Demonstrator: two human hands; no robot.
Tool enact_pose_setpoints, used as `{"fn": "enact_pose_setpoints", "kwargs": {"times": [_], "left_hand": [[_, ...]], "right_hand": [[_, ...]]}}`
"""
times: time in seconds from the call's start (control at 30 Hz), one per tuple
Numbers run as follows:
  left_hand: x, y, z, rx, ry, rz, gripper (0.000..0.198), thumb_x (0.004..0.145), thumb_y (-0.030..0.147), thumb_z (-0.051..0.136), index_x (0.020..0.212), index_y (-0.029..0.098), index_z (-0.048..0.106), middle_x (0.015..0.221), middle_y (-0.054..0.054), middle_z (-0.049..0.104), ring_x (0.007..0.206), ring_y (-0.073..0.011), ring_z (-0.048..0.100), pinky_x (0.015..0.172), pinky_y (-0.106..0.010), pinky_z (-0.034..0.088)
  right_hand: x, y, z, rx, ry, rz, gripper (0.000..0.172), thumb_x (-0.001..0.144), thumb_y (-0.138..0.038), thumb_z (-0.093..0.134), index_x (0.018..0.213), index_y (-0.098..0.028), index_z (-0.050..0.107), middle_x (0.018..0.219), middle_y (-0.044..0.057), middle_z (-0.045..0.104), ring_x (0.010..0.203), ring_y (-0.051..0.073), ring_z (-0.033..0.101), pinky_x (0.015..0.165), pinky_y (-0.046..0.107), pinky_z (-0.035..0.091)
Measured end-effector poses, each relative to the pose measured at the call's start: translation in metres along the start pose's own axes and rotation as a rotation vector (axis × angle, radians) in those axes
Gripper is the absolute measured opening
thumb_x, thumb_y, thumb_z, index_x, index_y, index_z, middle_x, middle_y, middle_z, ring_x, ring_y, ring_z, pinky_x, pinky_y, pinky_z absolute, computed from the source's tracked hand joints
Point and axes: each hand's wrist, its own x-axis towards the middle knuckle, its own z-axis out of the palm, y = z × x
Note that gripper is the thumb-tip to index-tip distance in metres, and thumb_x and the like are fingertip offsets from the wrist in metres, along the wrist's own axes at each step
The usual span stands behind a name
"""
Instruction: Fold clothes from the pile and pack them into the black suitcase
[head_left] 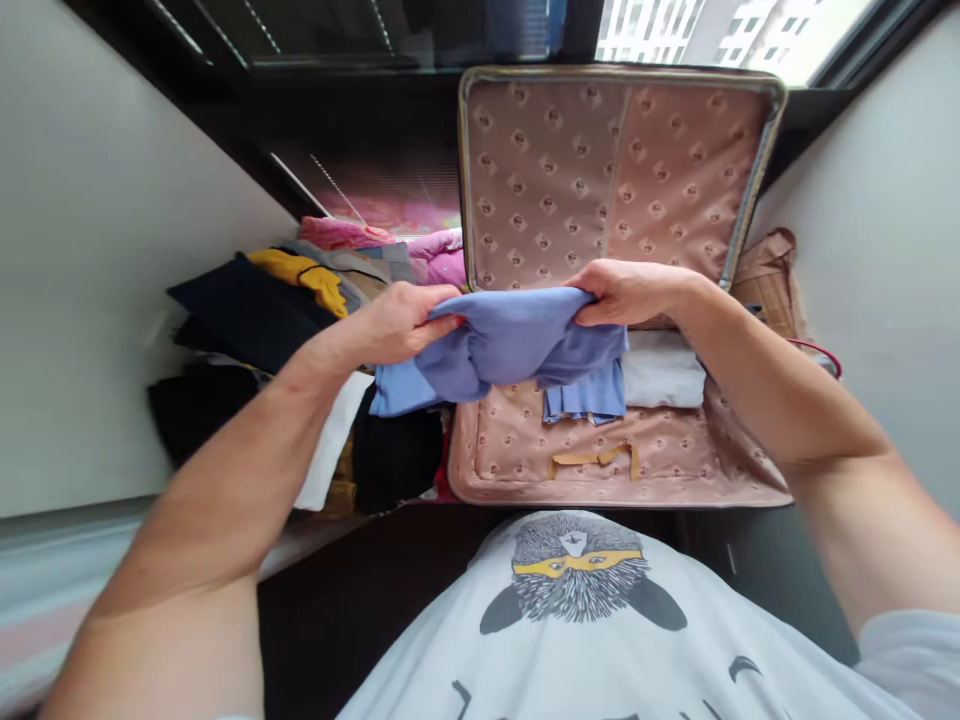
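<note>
Item: blue garment (510, 345), soft knit, bunched and partly folded. I hold it stretched between both hands, over the front left part of the open suitcase (600, 470).

My left hand (397, 325): fingers closed on the garment's left end, thumb on top.

My right hand (626, 292): fingers pinched shut on the garment's right upper edge.

The suitcase: pink patterned lining, lid (607, 170) standing upright against the window. Inside, a folded white garment (664, 370) lies to the right, just beside the blue one, and a yellow strap (596, 460) lies on the lining near the front edge.

Left of the suitcase: a pile of clothes (300, 330), dark, yellow, pink and white pieces mixed. Right of it: a woven bag (769, 285), touching the case's side.
</note>
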Motion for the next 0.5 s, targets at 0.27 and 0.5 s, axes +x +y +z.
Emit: {"fn": "enact_pose_setpoints", "kwargs": {"times": [0.27, 0.5], "left_hand": [[0.075, 0.032, 0.129, 0.002, 0.112, -0.006, 0.018, 0.098, 0.027, 0.048, 0.104, 0.015, 0.062, 0.084, -0.002, 0.064, 0.077, -0.0168, 0.063, 0.077, -0.030, 0.053], [0.027, 0.059, 0.298, 0.060, -0.167, 0.023, 0.032, 0.089, 0.011, 0.054, 0.117, 0.020, 0.067, 0.137, -0.016, 0.062, 0.133, -0.0292, 0.055, 0.108, -0.047, 0.049]], "right_hand": [[-0.124, 0.081, 0.036, 0.077, 0.064, 0.190, 0.026, 0.087, -0.020, 0.056, 0.106, -0.013, 0.071, 0.077, -0.003, 0.065, 0.067, 0.011, 0.059, 0.062, 0.022, 0.041], [-0.218, 0.104, 0.186, -0.223, -0.052, 0.219, 0.040, 0.088, -0.014, 0.056, 0.126, -0.016, 0.067, 0.116, 0.015, 0.069, 0.108, 0.027, 0.061, 0.095, 0.038, 0.045]]}}
